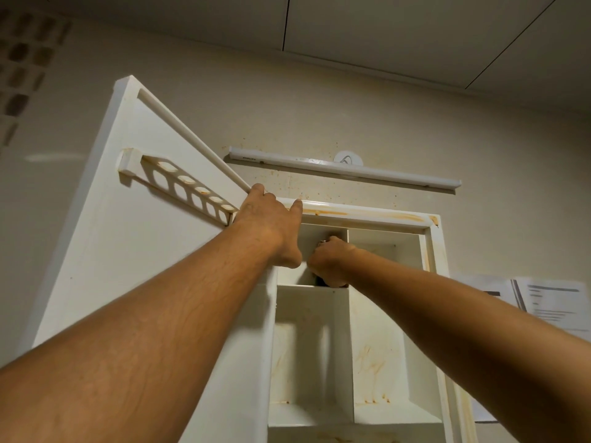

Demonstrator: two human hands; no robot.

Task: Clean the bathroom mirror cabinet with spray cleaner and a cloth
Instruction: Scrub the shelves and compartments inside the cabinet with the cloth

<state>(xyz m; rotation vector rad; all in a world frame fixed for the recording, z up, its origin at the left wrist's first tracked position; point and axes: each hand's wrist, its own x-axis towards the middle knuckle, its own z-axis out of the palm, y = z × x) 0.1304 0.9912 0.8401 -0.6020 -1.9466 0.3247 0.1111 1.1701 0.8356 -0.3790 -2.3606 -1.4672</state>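
The cabinet [431, 238] hangs on the wall, door [128, 251] swung wide. It looks rigid, so we brace on its top rim. Our left hand [268, 225] rests there with straight fingers, arm stretched up. Our right hand [329, 260], in the upper-left compartment, is fisted round a dark wad, probably the soft cloth [319, 282].

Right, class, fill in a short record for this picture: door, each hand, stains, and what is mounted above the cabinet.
Door: cabinet door swung open to the left, holed rack on its inner face
Left hand: on the top frame, fingertips hidden over its edge
Right hand: fist in the upper left compartment, curled round a dark thing too hidden to name
Stains: orange streaks on the top frame and inside walls
Above: white light bar on the wall
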